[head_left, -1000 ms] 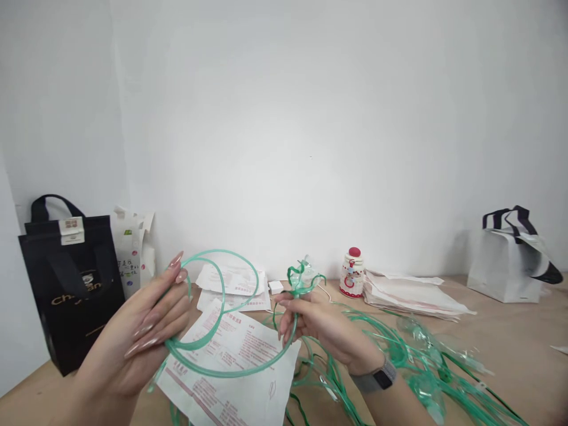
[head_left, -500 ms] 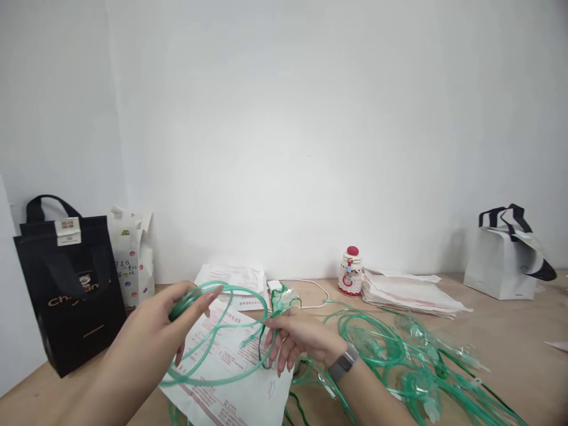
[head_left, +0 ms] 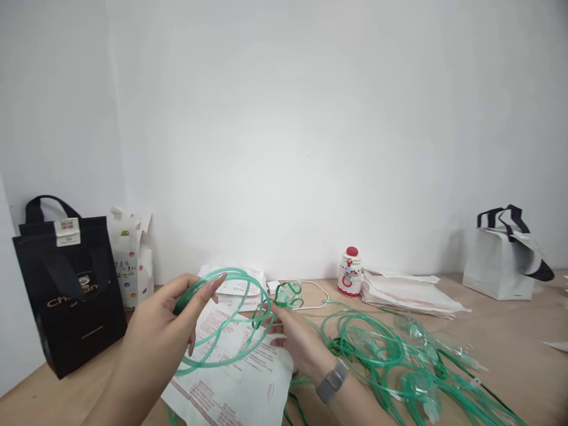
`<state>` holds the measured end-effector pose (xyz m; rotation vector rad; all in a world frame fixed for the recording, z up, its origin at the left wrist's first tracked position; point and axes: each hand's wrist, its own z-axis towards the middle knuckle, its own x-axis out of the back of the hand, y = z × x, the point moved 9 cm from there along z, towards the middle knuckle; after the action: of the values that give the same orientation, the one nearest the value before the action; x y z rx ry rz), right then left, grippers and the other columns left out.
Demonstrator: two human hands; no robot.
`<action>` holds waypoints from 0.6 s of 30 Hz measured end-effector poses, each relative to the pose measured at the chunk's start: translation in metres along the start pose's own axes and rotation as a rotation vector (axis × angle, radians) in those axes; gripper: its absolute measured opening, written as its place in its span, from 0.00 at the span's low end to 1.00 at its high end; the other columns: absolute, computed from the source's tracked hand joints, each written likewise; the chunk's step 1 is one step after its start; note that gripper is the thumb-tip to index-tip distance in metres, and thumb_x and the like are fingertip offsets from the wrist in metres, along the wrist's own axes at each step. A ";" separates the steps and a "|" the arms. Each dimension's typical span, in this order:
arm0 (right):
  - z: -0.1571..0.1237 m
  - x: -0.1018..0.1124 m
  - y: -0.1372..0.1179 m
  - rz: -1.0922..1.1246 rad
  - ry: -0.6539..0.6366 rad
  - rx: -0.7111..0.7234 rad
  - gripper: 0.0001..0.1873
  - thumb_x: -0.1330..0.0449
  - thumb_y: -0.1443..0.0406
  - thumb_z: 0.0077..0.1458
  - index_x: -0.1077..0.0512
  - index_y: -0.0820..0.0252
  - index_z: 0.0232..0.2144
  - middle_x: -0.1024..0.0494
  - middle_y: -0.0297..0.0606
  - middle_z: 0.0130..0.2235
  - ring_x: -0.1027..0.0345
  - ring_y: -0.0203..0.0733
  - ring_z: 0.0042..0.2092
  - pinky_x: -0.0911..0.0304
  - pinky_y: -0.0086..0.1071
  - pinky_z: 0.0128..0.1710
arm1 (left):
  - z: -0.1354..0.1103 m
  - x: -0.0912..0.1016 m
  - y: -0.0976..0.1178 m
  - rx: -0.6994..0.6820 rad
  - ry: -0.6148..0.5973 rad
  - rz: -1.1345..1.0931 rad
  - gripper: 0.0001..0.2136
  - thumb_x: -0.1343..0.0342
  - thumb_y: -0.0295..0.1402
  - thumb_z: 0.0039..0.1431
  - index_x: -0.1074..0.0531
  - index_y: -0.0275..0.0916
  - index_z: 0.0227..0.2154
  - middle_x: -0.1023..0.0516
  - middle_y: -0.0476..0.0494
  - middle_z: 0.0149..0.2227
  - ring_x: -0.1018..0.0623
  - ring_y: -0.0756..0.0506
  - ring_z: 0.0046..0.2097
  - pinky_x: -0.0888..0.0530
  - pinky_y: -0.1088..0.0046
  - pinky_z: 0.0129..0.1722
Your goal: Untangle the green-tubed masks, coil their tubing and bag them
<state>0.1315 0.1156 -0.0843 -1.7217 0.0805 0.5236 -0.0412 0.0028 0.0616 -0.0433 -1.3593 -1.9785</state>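
My left hand (head_left: 166,322) is closed around a coil of thin green tubing (head_left: 242,273). Its loops hang out to the right, over a white printed paper pouch (head_left: 235,384) on the table. At the right side of the loops, my right hand (head_left: 304,343), with a grey watch band on the wrist, has its fingers curled around the tubing; part of that grip is hidden. Just beyond the right fingertips appears a clear mask with green straps (head_left: 289,293), looking like an oxygen mask.
Right of my hands, several clear green masks (head_left: 421,387) lie tangled with their tubing. Behind them are stacked white pouches (head_left: 408,293) and a red-topped jar (head_left: 349,275). A black bag (head_left: 71,296) stands at left, a white bag (head_left: 499,266) at far right.
My left hand has shifted slightly up and right with the coil. The loops are drawn closer together, and my right hand's fingers have turned further around the tubing's right side.
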 end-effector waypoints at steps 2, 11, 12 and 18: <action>0.000 0.000 -0.009 0.030 0.029 0.091 0.15 0.38 0.56 0.46 0.29 0.59 0.34 0.25 0.34 0.34 0.31 0.34 0.33 0.39 0.27 0.33 | 0.000 0.000 -0.003 0.042 -0.005 -0.094 0.17 0.47 0.52 0.47 0.29 0.42 0.25 0.47 0.58 0.08 0.43 0.52 0.14 0.43 0.80 0.14; -0.019 -0.037 -0.011 0.186 -0.206 0.102 0.15 0.41 0.59 0.49 0.31 0.62 0.38 0.22 0.45 0.39 0.30 0.45 0.44 0.40 0.38 0.44 | 0.002 -0.025 -0.012 0.210 -0.224 -0.883 0.15 0.44 0.42 0.53 0.33 0.38 0.18 0.49 0.61 0.07 0.55 0.59 0.12 0.51 0.86 0.09; -0.021 -0.041 -0.008 0.217 -0.232 0.070 0.14 0.41 0.59 0.50 0.31 0.62 0.37 0.22 0.46 0.39 0.29 0.45 0.42 0.39 0.39 0.43 | 0.002 -0.026 -0.012 0.227 -0.222 -0.941 0.15 0.45 0.41 0.54 0.33 0.37 0.18 0.49 0.60 0.07 0.55 0.59 0.12 0.51 0.87 0.09; -0.028 -0.048 -0.004 0.287 -0.235 -0.005 0.21 0.44 0.51 0.51 0.32 0.65 0.36 0.22 0.49 0.38 0.28 0.44 0.37 0.36 0.40 0.40 | 0.006 -0.031 -0.015 0.301 -0.253 -1.201 0.18 0.47 0.35 0.58 0.37 0.36 0.14 0.45 0.58 0.05 0.49 0.60 0.09 0.46 0.88 0.07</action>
<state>0.0985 0.0786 -0.0590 -1.6505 0.1593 0.9352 -0.0291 0.0268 0.0395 0.8780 -2.1197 -2.6999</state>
